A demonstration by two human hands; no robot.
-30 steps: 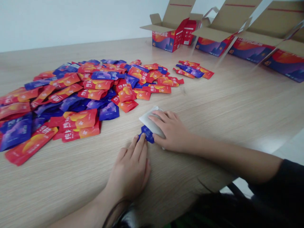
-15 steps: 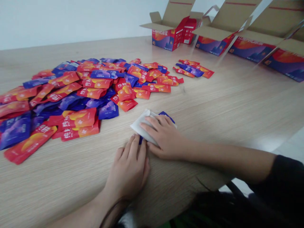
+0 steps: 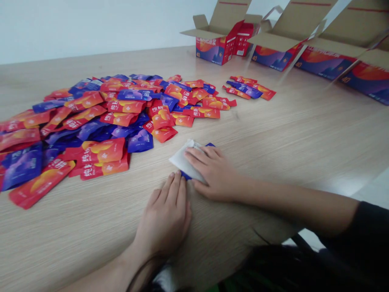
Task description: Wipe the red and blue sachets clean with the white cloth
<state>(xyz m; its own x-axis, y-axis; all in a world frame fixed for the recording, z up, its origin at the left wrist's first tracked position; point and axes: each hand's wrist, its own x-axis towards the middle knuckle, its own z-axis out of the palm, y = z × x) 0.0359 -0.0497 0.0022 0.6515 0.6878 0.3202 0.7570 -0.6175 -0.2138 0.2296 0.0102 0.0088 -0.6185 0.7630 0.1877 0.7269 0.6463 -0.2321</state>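
My right hand (image 3: 212,172) lies flat on a folded white cloth (image 3: 182,160), pressing it onto a blue sachet (image 3: 209,144) whose edges poke out underneath on the wooden table (image 3: 288,134). My left hand (image 3: 165,215) rests palm down just in front, fingers stretched, fingertips touching the sachet's near corner. Neither hand grips anything.
A big heap of red and blue sachets (image 3: 100,113) spreads over the table's left half. A small group of sachets (image 3: 249,90) lies farther right. Open red-and-blue cartons (image 3: 219,40) stand in a row along the back right. The table edge runs at the right.
The cloth under my right hand slid left over the blue sachet, then settled. More of the sachet now shows at the cloth's far side. My left hand barely moved.
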